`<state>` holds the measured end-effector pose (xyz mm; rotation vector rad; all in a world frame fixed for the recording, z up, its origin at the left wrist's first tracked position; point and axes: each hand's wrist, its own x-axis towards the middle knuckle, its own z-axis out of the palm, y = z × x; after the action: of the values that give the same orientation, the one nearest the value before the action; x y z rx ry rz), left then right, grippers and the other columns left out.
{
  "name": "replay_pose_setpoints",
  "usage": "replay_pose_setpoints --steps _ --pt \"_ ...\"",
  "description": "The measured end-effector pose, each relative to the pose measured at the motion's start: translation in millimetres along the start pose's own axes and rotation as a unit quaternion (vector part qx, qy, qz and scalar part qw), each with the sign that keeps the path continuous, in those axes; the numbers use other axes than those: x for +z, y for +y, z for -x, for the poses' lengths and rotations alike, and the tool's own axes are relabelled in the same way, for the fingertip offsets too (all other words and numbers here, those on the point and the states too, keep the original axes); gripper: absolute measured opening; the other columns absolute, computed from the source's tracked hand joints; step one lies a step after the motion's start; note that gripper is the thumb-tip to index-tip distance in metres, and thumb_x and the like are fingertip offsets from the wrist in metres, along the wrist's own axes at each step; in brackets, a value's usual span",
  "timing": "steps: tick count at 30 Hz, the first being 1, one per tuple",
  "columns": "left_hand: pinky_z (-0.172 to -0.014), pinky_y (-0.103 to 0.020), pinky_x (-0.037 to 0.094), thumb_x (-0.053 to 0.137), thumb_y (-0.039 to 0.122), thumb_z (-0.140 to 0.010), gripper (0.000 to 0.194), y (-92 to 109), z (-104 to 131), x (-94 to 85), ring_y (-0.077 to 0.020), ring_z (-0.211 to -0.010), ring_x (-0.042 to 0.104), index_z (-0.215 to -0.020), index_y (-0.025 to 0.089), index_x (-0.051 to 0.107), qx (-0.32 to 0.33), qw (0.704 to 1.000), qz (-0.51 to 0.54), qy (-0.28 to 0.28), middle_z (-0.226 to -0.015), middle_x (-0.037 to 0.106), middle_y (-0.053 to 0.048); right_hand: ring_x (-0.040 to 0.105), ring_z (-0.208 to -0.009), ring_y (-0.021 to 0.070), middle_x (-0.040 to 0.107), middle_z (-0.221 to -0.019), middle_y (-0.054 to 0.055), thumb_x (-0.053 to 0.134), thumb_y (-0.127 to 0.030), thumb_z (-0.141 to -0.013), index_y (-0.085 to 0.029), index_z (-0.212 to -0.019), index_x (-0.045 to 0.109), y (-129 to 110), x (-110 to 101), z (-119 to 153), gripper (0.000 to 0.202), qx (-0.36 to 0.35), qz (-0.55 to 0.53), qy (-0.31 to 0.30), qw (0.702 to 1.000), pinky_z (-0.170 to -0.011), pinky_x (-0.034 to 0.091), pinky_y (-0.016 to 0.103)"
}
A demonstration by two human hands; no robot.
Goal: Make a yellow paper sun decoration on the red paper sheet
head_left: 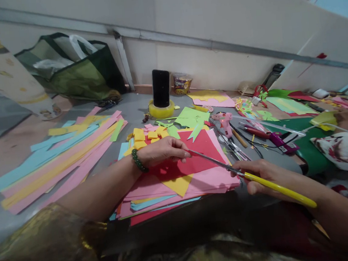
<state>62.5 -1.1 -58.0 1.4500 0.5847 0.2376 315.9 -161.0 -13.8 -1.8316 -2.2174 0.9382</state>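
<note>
My left hand (166, 150), with a dark green bead bracelet (139, 161) at the wrist, is closed in a pinch above the red paper (200, 156). What its fingertips hold is too small to make out. In my right hand (261, 173) is a pair of scissors (276, 187) with a long yellow handle, gripped near the base of the metal blades. The blade tips reach to my left fingertips. Beneath both lies a stack of coloured paper (179, 189), mostly pink, with yellow, blue and red sheets. Folded yellow paper pieces (139, 137) lie behind my left wrist.
Coloured paper strips (63, 152) fan out at left. A phone (161, 87) stands in a yellow tape roll (161, 109) at the back. To the right are a pink glue gun (224, 123), tools and cables, and another person's patterned sleeve (344, 146). A green bag (74, 76) stands back left.
</note>
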Motion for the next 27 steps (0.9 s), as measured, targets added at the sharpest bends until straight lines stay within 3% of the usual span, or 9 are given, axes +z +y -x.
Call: replay_pose_setpoints --steps 3,6,8,11,14,16,20,24,27 --pt "-0.045 -0.02 0.027 0.079 0.029 -0.061 0.02 -1 0 -0.9 -0.0067 -0.047 0.039 -0.058 0.014 0.066 0.0 1.0 0.005 -0.005 -0.054 0.06 0.0 0.053 -0.058 0.0171 0.062 -0.068 0.003 0.037 -0.09 -0.074 -0.018 -0.102 0.069 9 4 0 0.083 -0.003 -0.003 0.016 1.0 -0.054 0.042 0.027" --pt "-0.045 -0.021 0.025 0.079 0.03 -0.061 0.023 0 1 -1.1 -0.0066 -0.048 0.037 -0.057 0.015 0.063 -0.001 1.0 0.002 -0.003 -0.052 0.055 0.002 0.06 -0.064 0.0212 0.068 -0.075 0.005 0.042 -0.086 -0.075 -0.02 -0.108 0.07 13 0 8 0.079 0.005 0.014 0.07 0.997 -0.058 0.047 0.03" --pt "-0.045 -0.021 0.022 0.08 0.031 -0.061 0.025 2 2 -0.8 -0.0062 -0.047 0.034 -0.058 0.015 0.061 -0.002 1.0 0.006 0.008 -0.05 0.049 0.005 0.063 -0.065 0.0247 0.07 -0.076 0.007 0.044 -0.085 -0.074 -0.021 -0.112 0.069 16 -6 16 0.079 0.065 0.058 0.133 0.987 -0.059 0.049 0.034" --pt "-0.044 -0.021 0.02 0.082 0.031 -0.061 0.03 3 3 -0.2 -0.0056 -0.048 0.031 -0.062 0.016 0.056 -0.007 0.999 0.01 0.032 -0.052 0.044 0.007 0.067 -0.066 0.0328 0.072 -0.073 0.011 0.043 -0.083 -0.074 -0.018 -0.115 0.068 27 -16 26 0.081 0.213 0.138 0.199 0.946 -0.061 0.052 0.043" --pt "-0.043 -0.02 0.018 0.08 0.037 -0.065 0.033 3 2 -0.6 -0.0055 -0.047 0.027 -0.066 0.018 0.053 -0.005 0.999 0.021 0.038 -0.055 0.038 0.008 0.07 -0.083 0.0419 0.075 -0.082 0.018 0.043 -0.072 -0.081 -0.012 -0.118 0.066 44 -21 27 0.074 0.308 0.191 0.199 0.91 -0.073 0.053 0.049" --pt "-0.041 -0.021 0.015 0.075 0.042 -0.072 0.031 1 2 -1.5 -0.0061 -0.046 0.022 -0.071 0.017 0.056 0.002 0.999 0.036 0.021 -0.054 0.035 0.008 0.07 -0.092 0.0428 0.076 -0.089 0.019 0.043 -0.057 -0.086 -0.01 -0.124 0.063 59 -21 22 0.064 0.344 0.218 0.187 0.894 -0.078 0.053 0.049" --pt "-0.04 -0.022 0.015 0.056 0.048 -0.087 0.034 -1 2 -3.5 -0.0076 -0.045 0.02 -0.082 0.015 0.063 0.015 0.999 0.048 -0.005 -0.054 0.035 0.006 0.071 -0.096 0.0405 0.076 -0.099 0.019 0.043 -0.039 -0.089 -0.01 -0.129 0.06 83 -18 3 0.053 0.347 0.239 0.18 0.889 -0.078 0.054 0.047" --pt "-0.041 -0.022 0.019 0.043 0.047 -0.094 0.039 -1 4 -5.1 -0.0085 -0.044 0.019 -0.081 0.016 0.062 0.017 0.999 0.032 0.005 -0.051 0.032 0.007 0.071 -0.098 0.038 0.074 -0.109 0.021 0.04 -0.038 -0.091 -0.009 -0.129 0.061 97 -19 -13 0.052 0.309 0.24 0.166 0.905 -0.079 0.056 0.045" --pt "-0.042 -0.022 0.019 0.041 0.048 -0.095 0.041 -2 3 -6.5 -0.0087 -0.044 0.017 -0.081 0.016 0.063 0.019 0.999 0.03 0.007 -0.05 0.029 0.007 0.073 -0.093 0.0366 0.075 -0.106 0.02 0.045 -0.037 -0.09 -0.014 -0.128 0.063 101 -22 -17 0.048 0.301 0.276 0.153 0.9 -0.075 0.056 0.045"
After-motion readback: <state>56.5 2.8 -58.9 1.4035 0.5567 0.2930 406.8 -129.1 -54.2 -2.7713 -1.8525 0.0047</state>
